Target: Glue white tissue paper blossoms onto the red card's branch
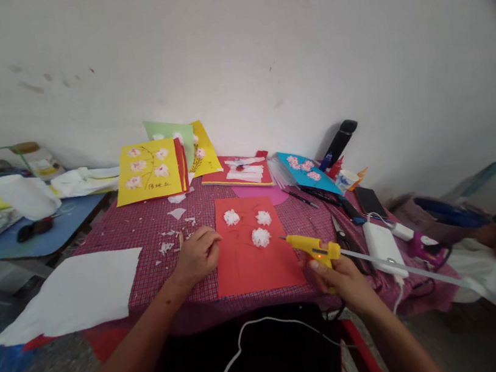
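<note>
A sheet of red paper (260, 270) lies on the checked tablecloth in front of me, with three white paper flowers (261, 237) on its upper half and faint branch lines. My right hand (341, 277) is wrapped around the handle of a yellow glue gun (306, 243). Its nozzle points left, close to the lowest flower, and a long glue stick (407, 265) sticks out of its back. At the red sheet's left edge is my left hand (197, 253), its fingers curled; whether anything is in them is hidden. White paper scraps (165, 247) lie beside it.
Finished flower cards, including a yellow one (147, 170) and a blue one (308, 171), stand at the back. A white sheet (91, 288) overhangs the left side. Scissors (342, 237), a white power strip (383, 247) and cables are at the right. A white wall closes the back.
</note>
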A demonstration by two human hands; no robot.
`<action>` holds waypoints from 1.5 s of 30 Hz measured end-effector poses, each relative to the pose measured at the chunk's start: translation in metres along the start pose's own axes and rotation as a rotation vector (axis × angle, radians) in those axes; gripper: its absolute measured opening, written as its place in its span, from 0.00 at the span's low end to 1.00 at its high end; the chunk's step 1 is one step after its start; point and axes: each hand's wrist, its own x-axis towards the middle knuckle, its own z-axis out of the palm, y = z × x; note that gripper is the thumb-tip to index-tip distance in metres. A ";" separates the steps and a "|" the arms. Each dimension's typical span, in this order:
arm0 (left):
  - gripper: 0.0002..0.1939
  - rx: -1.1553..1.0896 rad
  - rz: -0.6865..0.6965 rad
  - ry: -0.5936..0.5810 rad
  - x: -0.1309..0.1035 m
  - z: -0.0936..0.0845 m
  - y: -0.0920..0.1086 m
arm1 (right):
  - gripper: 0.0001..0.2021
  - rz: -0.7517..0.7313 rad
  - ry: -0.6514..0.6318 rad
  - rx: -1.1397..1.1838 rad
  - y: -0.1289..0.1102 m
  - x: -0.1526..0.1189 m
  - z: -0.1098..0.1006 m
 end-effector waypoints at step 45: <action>0.11 -0.023 0.081 -0.013 -0.001 -0.002 0.004 | 0.19 -0.086 -0.234 -0.513 -0.033 0.011 0.014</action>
